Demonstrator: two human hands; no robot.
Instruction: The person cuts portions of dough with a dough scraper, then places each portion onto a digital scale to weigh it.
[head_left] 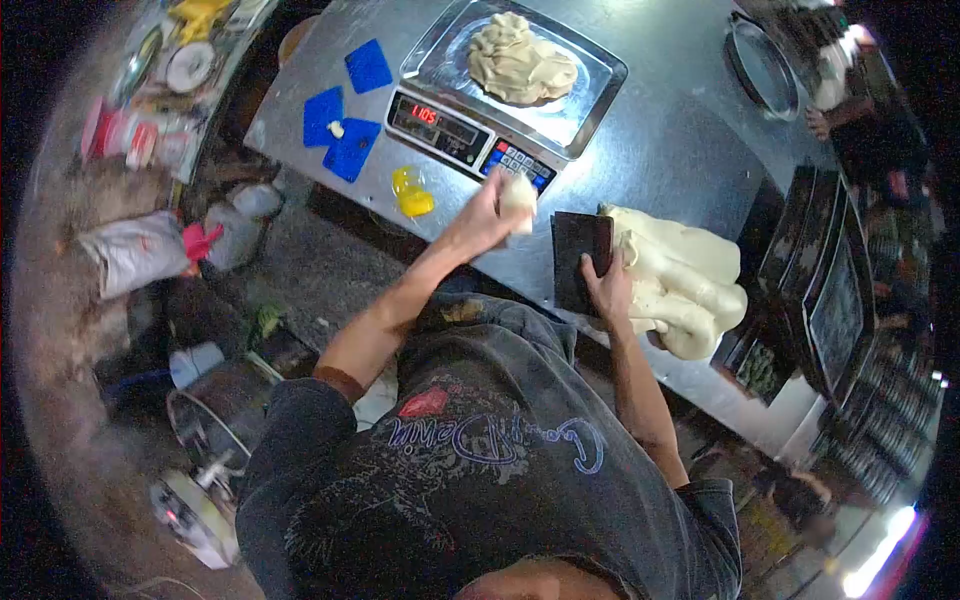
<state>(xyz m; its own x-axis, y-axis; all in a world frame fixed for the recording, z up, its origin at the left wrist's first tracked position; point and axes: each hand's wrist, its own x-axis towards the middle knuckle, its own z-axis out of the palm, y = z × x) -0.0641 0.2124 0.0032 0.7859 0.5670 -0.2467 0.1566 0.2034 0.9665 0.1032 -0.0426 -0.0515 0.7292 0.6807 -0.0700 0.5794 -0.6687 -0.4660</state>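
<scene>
My left hand (488, 215), near the keypad of a digital scale (440, 130), is closed round a small pale piece of dough (518, 200); motion blurs it slightly. Fingers of my right hand (610, 288) grip a dark, flat rectangular dough scraper (570, 245), close against the left side of a large, folded mass of dough (690, 270) on the table. A metal tray (425, 62) rests on the scale, holding a heap of dough (520, 62). Red digits on the display look like 1105.
Blue flat pieces (368, 66) and a yellow item (411, 191) lie left of the scale on the metal table (660, 110). A round pan (762, 66) sits at the far right. Dark trays (835, 290) stand beyond the right edge. Another person's hand (820, 123) shows there.
</scene>
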